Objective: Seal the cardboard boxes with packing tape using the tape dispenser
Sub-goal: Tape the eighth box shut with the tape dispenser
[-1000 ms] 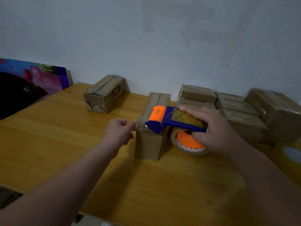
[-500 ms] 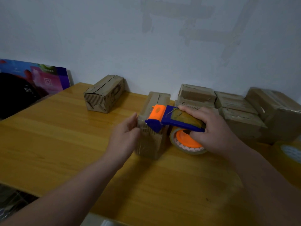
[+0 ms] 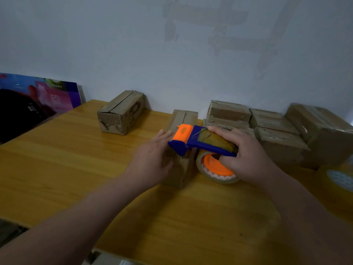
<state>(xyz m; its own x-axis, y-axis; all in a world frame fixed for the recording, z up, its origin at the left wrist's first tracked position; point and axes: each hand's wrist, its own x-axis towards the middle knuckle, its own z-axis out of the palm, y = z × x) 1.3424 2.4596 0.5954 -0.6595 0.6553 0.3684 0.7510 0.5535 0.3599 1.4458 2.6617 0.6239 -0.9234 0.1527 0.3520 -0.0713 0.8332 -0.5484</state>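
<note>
A narrow cardboard box (image 3: 184, 117) stands end-on in the middle of the wooden table (image 3: 66, 161). My right hand (image 3: 246, 155) grips the blue and orange tape dispenser (image 3: 193, 140), whose orange front end lies over the near top edge of the box. Its tape roll (image 3: 214, 169) hangs beside the box on the right. My left hand (image 3: 152, 159) presses flat with straight fingers against the near end face of the box and hides most of that face.
Another cardboard box (image 3: 121, 111) lies at the back left. Several taped boxes (image 3: 275, 127) are stacked at the back right against the wall. A spare tape roll (image 3: 340, 178) sits at the right edge. A colourful board (image 3: 47, 94) leans at the far left.
My left hand uncurled from a pinch at the box's near corner and now lies flat against the end face. The dispenser has barely moved.
</note>
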